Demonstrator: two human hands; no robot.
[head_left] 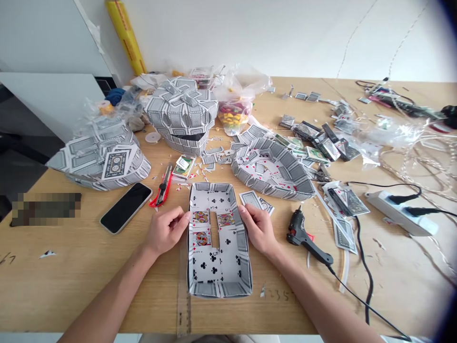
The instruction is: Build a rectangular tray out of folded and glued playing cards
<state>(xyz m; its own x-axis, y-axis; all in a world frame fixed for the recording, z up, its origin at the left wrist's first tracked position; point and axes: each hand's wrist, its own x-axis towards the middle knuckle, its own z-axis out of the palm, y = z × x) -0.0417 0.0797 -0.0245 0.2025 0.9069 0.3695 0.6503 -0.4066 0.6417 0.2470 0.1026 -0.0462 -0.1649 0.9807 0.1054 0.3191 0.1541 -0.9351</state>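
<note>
A rectangular tray made of playing cards (pixel 232 269) lies in front of me, with face cards and clubs on its floor and a narrow slot through the middle. My left hand (pixel 169 231) is closed at the tray's left wall, thumb against the rim. On the opposite side my right hand (pixel 260 228) grips the right wall between thumb and curled fingers. A clear ruler (pixel 183 309) runs along the tray's left edge, partly under it. Two loose cards (pixel 252 200) lie just beyond my right hand. To the right rests a black glue gun (pixel 303 236).
A phone (pixel 126 208) and a red utility knife (pixel 163 186) lie to the left. Behind stand a pointed card tray (pixel 307 186), a lidded card box (pixel 182 112) and another card structure (pixel 96 157). A white power strip (pixel 400 214) with cords sits right.
</note>
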